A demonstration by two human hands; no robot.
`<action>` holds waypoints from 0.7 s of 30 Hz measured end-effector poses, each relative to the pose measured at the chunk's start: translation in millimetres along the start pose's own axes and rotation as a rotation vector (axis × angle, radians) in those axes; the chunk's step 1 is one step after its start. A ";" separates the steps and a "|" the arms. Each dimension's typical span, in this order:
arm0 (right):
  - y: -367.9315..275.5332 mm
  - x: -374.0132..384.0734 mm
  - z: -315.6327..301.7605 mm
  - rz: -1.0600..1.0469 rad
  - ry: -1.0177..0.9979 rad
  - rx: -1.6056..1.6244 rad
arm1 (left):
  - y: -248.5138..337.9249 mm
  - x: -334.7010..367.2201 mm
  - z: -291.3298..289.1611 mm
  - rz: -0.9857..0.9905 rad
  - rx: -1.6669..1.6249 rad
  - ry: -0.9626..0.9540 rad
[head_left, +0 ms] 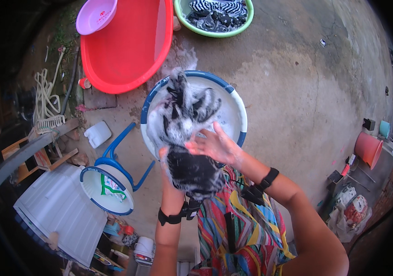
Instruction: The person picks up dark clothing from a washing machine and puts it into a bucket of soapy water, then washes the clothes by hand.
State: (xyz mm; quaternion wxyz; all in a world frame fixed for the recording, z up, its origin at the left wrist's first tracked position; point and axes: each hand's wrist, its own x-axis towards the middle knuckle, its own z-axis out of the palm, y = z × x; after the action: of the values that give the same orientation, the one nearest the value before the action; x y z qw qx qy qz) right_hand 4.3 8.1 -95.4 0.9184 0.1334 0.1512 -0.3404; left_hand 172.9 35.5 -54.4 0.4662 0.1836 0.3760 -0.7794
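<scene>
A wet, soapy black-and-white garment (189, 168) hangs over the near rim of a white basin with blue rim bands (241, 110), its far end lying in the suds. My left hand (164, 158) holds it from the left side; the thumb shows, while the fingers are hidden beneath the cloth. To the right, my right hand (217, 146) is open, fingers spread and foamy, their tips at the garment's edge. Dark straps circle both wrists.
Beyond the basin stand a large red tub (127, 50), a pink bowl (96, 18) and a green basin (215, 34) with wet clothes. At left are a blue stool frame (113, 147), a smaller white basin (90, 188) and a white jug (98, 134). A pinkish bucket (368, 148) lies far right.
</scene>
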 end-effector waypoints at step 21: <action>-30.5 56.7 -31.4 -0.170 0.472 -1.673 | 5.7 39.9 -25.3 0.043 2.048 0.188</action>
State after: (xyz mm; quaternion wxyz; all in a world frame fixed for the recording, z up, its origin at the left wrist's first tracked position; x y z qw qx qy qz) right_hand 19.1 -36.5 -149.5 0.6310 -0.5294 0.5472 -0.1488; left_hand 156.4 29.6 -98.6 0.0686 0.5601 -0.4373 -0.7003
